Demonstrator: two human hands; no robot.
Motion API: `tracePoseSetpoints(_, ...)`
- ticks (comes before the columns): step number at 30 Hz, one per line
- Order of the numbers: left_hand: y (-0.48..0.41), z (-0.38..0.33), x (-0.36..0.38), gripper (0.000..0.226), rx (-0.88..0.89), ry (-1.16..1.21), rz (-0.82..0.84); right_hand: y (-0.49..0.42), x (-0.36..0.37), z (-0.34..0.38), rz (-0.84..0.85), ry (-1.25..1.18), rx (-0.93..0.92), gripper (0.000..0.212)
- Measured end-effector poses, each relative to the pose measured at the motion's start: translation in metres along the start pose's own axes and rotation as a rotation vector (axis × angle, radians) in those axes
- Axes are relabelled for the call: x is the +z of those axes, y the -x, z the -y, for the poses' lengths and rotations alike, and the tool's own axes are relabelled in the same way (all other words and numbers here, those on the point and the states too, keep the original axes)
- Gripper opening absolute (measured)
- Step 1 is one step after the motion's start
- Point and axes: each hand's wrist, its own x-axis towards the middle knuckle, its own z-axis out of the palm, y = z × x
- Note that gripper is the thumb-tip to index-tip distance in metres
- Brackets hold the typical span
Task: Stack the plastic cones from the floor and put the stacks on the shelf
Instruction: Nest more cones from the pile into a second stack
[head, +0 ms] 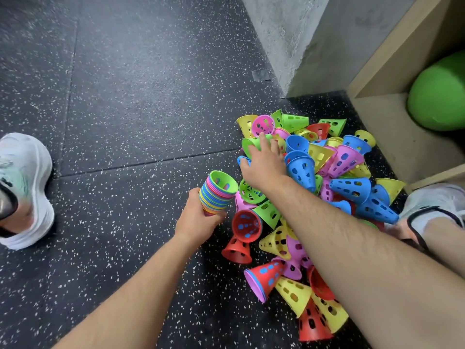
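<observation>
Left hand [198, 220] wrapped around a stack of cones [217, 192], its bottom hidden in the fist, right hand [264, 162] just beyond, flat on the pile of cones [314, 197], grip hard to tell, fingertips hidden

Green roll [439, 96] cut by edge; right arm [352, 238] hides cones.

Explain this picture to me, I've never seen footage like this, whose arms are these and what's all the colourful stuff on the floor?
There is no machine here. A person wears a camera on the head, looking down, so the arms are their own. The left hand grips a stack of nested cones, green on top. The right hand reaches into a pile of loose plastic cones on the dark speckled floor; whether it has gripped one yet is unclear. White shoes show at both edges. At right is a wooden shelf holding something green and rounded.
</observation>
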Motion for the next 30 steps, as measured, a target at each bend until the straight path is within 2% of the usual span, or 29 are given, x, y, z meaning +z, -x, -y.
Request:
tracePoseSetpoints(5,0.001,-0.002,0.000,0.060,0.006,0.007,0.002,0.007,-0.004,0.000,-0.094,-0.004,-0.007,0.060)
tracePoseSetpoints(11,0.009,0.002,0.001,0.058,0.067,0.022,-0.011,0.048,-0.015,-0.006,-0.324,-0.273,-0.113,0.081)
tracePoseSetpoints(16,0.032,0.007,-0.005,0.061,0.063,0.032,-0.012,0.097,-0.016,0.000,-0.441,-0.564,-0.166,0.059)
tracePoseSetpoints(19,0.048,0.010,-0.012,0.062,0.059,0.036,-0.032,0.127,-0.018,0.009,-0.307,-0.665,-0.168,0.070)
tracePoseSetpoints(22,0.062,0.010,-0.019,0.058,0.088,0.043,-0.050,0.148,-0.016,0.013,-0.146,-0.646,-0.189,0.079)
tracePoseSetpoints(26,0.081,0.009,-0.025,0.053,0.114,0.037,-0.035,0.166,-0.003,0.018,-0.001,-0.587,-0.213,0.073)
tracePoseSetpoints(30,0.099,0.011,-0.023,0.059,0.109,0.030,0.006,0.177,0.010,0.017,0.053,-0.539,-0.276,0.066)
